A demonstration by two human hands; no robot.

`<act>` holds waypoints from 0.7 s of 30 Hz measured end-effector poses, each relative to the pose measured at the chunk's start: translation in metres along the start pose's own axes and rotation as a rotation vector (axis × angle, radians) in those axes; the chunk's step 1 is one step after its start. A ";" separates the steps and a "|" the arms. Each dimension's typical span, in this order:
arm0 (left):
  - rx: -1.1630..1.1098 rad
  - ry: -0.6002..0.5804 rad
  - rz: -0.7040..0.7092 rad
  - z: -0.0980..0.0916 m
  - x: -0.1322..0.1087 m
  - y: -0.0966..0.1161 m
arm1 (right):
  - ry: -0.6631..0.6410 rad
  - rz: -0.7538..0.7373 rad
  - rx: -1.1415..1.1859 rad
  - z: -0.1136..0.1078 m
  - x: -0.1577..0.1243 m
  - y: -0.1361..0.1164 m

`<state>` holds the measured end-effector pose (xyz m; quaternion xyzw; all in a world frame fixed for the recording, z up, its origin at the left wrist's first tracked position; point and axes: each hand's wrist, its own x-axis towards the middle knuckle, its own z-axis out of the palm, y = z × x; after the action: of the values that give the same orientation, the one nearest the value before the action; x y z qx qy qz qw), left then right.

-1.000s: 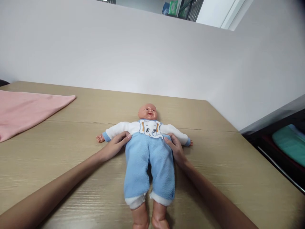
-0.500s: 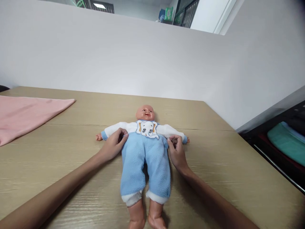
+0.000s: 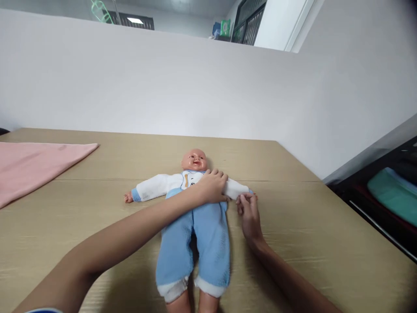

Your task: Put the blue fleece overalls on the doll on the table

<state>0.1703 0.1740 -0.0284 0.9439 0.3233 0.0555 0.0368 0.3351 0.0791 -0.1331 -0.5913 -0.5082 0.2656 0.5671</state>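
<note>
A baby doll (image 3: 194,161) lies on its back on the wooden table, its arms spread to both sides. It wears a white top with light blue cuffs and fluffy blue trousers (image 3: 211,243). My left hand (image 3: 213,186) reaches across the doll's body and lies on its chest and the upper part of the sleeve at the right, covering much of the elephant print. Beside the lower edge of that white sleeve (image 3: 237,188), my right hand (image 3: 249,211) has its fingers closed in a pinch at the fabric near the cuff.
A pink cloth (image 3: 39,167) lies on the left side of the table (image 3: 293,226). Behind the table stands a pale wall (image 3: 146,87). At the far right, a green folded cloth (image 3: 392,195) sits on something dark beyond the table's edge.
My left hand has moved right, from the doll's left-side waist across to its chest. My right hand has shifted slightly right, from the trousers' edge to the sleeve. The view has shifted slightly.
</note>
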 end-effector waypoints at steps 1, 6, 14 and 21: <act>0.024 -0.022 -0.003 0.006 0.011 -0.002 | 0.021 0.022 0.033 -0.002 0.001 0.000; 0.051 -0.051 0.037 0.022 0.031 -0.015 | 0.032 0.102 0.127 -0.003 0.004 0.001; -0.086 0.210 -0.017 0.005 0.017 -0.022 | -0.061 0.063 0.156 0.000 -0.007 -0.014; -0.651 0.889 -0.301 -0.011 -0.017 -0.052 | -0.104 -0.005 0.101 -0.001 -0.009 -0.017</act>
<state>0.1240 0.2048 -0.0243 0.7132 0.4050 0.5383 0.1935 0.3274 0.0678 -0.1192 -0.5460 -0.5245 0.3196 0.5698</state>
